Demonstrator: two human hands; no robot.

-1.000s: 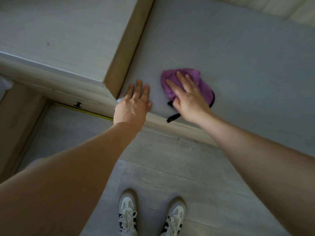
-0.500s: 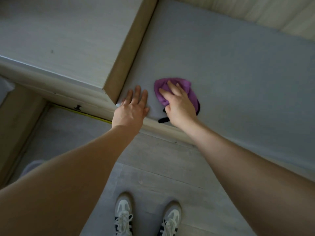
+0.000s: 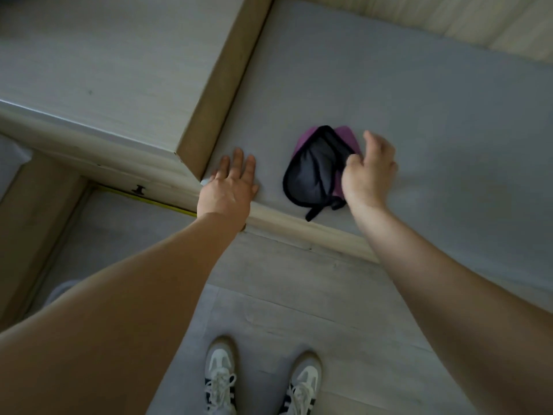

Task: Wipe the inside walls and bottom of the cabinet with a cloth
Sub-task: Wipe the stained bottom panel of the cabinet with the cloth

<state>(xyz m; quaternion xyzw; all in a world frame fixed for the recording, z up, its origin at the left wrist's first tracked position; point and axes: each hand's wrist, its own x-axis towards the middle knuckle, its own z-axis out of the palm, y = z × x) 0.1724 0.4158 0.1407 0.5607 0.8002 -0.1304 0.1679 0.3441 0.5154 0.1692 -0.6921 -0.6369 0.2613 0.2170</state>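
1. The cloth, purple with a dark grey underside and black trim, lies on the grey cabinet bottom, close to its near front edge. Part of it is flipped over so the dark side faces up, and a black loop hangs past the front edge.
2. The right hand is at the cloth's right side, fingers curled. It appears to pinch the cloth's right edge between thumb and fingers, though the contact itself is partly hidden behind the hand.
3. The left hand rests flat on the cabinet bottom with fingers straight, holding nothing, just left of the cloth and beside the corner of the divider wall.
4. Judged stage: the cloth is being turned or regathered between wiping strokes on the bottom; nothing here shows that the walls have been wiped.
5. Risks:
   - A pinch on one edge only could let the cloth unfold or slip, so it drags without pressing.
   - Being so near the front edge, the cloth could slide off onto the floor.
   - The trim, not the fabric, could meet the panel, leaving streaks.
   - The far back wall and corners by the divider could be missed.
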